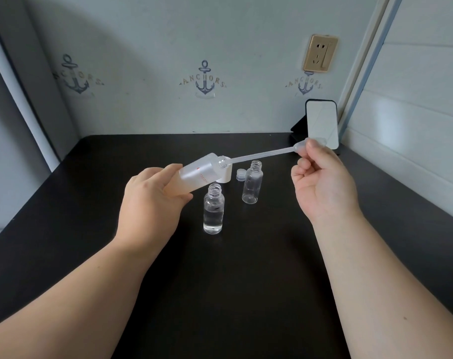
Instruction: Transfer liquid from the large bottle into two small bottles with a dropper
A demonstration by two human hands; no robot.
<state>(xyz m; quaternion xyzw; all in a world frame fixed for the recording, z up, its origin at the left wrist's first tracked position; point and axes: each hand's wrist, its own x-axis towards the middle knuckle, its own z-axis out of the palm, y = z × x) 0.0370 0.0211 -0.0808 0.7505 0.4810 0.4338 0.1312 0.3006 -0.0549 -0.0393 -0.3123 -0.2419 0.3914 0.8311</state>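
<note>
My left hand (149, 200) grips the large frosted bottle (202, 172), tilted with its open neck pointing up and to the right. My right hand (323, 182) pinches the bulb of a clear plastic dropper (266, 153); its tip sits at the mouth of the large bottle. A small clear bottle (213, 212) stands open below the large one, holding clear liquid up to about half. A second small bottle (252, 186) stands open to its right and looks empty.
A white cap (226, 176) and a small clear cap (241, 174) lie on the black table (233, 281) behind the small bottles. A phone on a stand (321, 125) leans at the back right. Walls close the back and right.
</note>
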